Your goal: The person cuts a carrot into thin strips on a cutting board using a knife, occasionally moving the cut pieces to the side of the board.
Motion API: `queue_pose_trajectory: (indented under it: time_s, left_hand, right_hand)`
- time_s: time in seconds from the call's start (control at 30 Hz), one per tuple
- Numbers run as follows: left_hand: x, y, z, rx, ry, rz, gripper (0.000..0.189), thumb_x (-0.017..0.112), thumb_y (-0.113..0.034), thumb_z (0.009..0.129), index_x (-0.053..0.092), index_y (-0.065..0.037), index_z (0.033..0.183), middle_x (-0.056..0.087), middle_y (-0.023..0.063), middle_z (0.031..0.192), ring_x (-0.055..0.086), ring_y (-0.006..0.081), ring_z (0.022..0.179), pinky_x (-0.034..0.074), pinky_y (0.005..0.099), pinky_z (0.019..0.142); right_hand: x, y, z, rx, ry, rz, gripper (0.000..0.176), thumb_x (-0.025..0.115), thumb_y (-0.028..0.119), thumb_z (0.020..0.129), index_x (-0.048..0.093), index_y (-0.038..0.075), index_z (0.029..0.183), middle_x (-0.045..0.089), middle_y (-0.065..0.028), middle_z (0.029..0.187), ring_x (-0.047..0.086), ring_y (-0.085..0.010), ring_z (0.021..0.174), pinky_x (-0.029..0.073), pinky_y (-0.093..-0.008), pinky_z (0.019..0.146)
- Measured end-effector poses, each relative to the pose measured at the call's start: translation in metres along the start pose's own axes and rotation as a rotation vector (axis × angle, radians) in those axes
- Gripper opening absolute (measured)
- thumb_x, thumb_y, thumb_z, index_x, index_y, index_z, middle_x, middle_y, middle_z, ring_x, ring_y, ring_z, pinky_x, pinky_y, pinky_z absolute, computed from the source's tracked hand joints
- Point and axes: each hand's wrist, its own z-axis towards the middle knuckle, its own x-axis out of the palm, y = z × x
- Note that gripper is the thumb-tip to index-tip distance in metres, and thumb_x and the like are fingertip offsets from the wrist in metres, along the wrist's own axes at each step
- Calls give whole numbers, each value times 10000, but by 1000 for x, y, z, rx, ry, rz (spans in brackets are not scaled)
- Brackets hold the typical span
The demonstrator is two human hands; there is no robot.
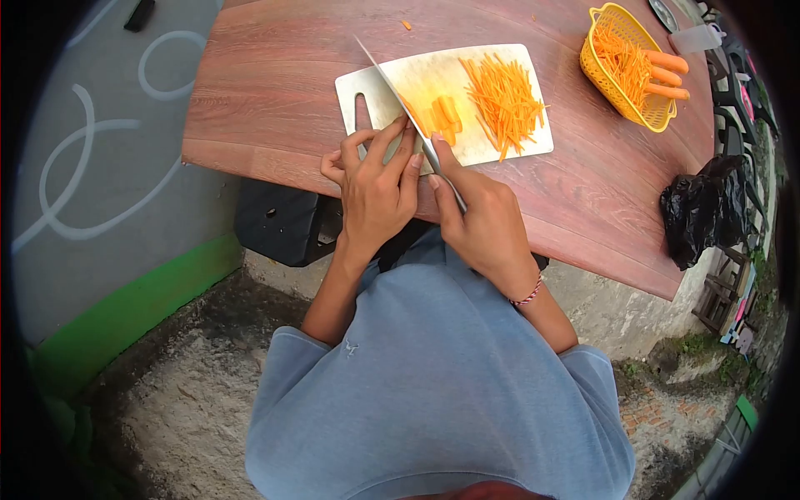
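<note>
With our right hand (483,217) we grip the knife (387,82), fingers wrapped round its handle, thumb on one side and forefinger laid along the other. The blade stands on edge across the left part of the board (417,73), its tip reaching past the far edge. Our left hand (375,183) is at the board's near left, fingers bent and a little apart, their tips close against the blade; we cannot tell whether they pinch anything, since the hand covers what lies below. Just right of the blade, on the middle of the board, we see overlapping carrot slices (446,118), and on the board's right part a loose heap of shreds (504,100), a few poking over its edge. A patterned band (528,292) circles our right wrist, on the near side of the board, with our blue shirt (433,375) nearer still. The board rests on a wooden table (275,100), and an orange scrap (407,25) lies beyond it. Off to the board's far right stands a yellow basket (602,79) with more shreds and three whole carrots (665,76), their ends over its rim; past these, farther from the board, is a clear bottle (698,38). Well to the board's near right, a black bag (707,212) hangs at the table's edge
</note>
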Motion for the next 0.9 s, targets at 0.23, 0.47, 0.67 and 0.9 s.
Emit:
queue_pose_trajectory:
  time_s: [0.23, 0.47, 0.67, 0.9]
  left_hand:
    - [1, 2, -3, 7, -24, 6, 375, 655, -261, 997, 764, -52, 1288, 672, 50, 1442, 502, 258, 1289, 224, 533, 1070]
    - [-4, -5, 4, -2, 4, 32, 425, 603, -275, 1039, 725, -44, 1374, 643, 50, 1495, 498, 271, 1298, 222, 524, 1095]
    - [-8, -8, 6, -18, 54, 53, 450, 565, -274, 1073, 690, -32, 1432, 617, 68, 1542, 490, 282, 1308, 217, 511, 1117]
    - [-16, 9, 0, 71, -201, -222, 512, 570, -154, 1055, 578, -15, 1548, 573, 157, 1583, 498, 334, 1442, 247, 521, 1207]
  right_hand:
    - [5, -12, 2, -29, -29, 131, 455, 737, 146, 992, 682, 76, 1438, 727, -263, 915, 724, -410, 786, 562, -428, 727]
    - [-25, -4, -11, 155, 81, 264, 465, 705, 140, 997, 661, 48, 1451, 748, -282, 1029, 743, -416, 856, 583, -429, 785]
    - [-40, -7, -21, 327, 117, 454, 479, 722, 131, 997, 655, 39, 1463, 759, -275, 1058, 764, -338, 812, 575, -374, 774]
    - [-30, -10, -15, -56, -87, 172, 505, 771, 140, 955, 671, 12, 1433, 767, -214, 959, 749, -352, 800, 583, -397, 737]
